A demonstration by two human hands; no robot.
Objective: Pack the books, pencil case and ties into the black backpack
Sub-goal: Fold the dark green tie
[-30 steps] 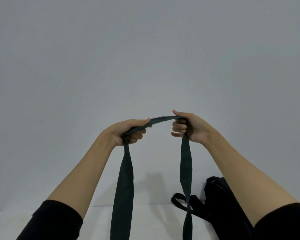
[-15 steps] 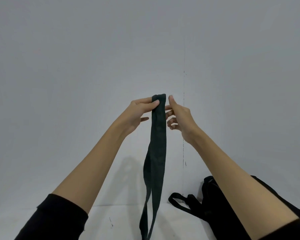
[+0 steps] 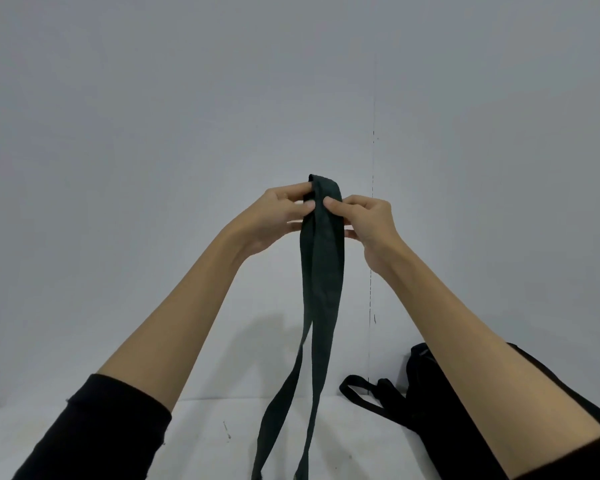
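Both hands, left hand (image 3: 278, 216) and right hand (image 3: 368, 220), pinch the folded dark green tie (image 3: 321, 271) at frame centre; black backpack (image 3: 430, 403) lies lower right on the surface (image 3: 205, 441).

Dark green tie (image 3: 323, 271) up front, woven cloth, matt, a faint texture in the weave and soft creases where it doubles over at the top. Backpack (image 3: 430, 403) low on the right: black fabric, matt, its strap (image 3: 357, 393) a flat webbing with no shine. Sleeves (image 3: 94, 434) are black cloth too, dull and slightly fuzzy at the cuff. Tabletop (image 3: 205, 445) looks smooth and white, with a mild sheen and a few small scuffs. Wall (image 3: 187, 133) behind is a flat, matt grey.
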